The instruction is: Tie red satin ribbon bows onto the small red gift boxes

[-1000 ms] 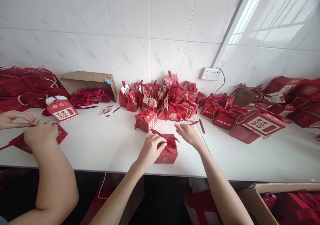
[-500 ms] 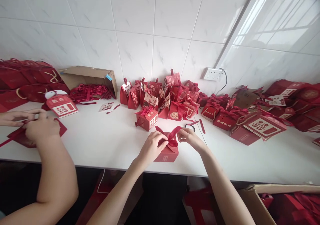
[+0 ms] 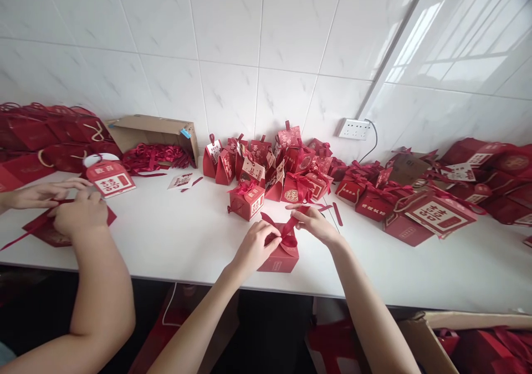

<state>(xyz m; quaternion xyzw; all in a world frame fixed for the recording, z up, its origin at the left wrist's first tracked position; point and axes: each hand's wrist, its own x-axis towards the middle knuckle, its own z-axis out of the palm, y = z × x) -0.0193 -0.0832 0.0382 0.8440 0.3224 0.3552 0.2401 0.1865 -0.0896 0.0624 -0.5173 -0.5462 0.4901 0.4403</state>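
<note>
A red gift box stands near the front edge of the white table, with a dark red ribbon looped on its top. My left hand pinches the ribbon between thumb and fingers at the box's left side. On the right, my right hand grips another part of the ribbon, thumb and index finger closed on it, a little above the box. A finished-looking small box with a bow sits just behind, to the left of the ribbon.
At left, a co-worker's hands handle another red box with ribbon. Several small red boxes cluster against the tiled wall. A cardboard box of ribbons lies on its side. More gift boxes and a power strip are to the right.
My right hand has turned slightly and drawn the ribbon up a little. My left hand keeps its pinch. The view has shifted slightly.
</note>
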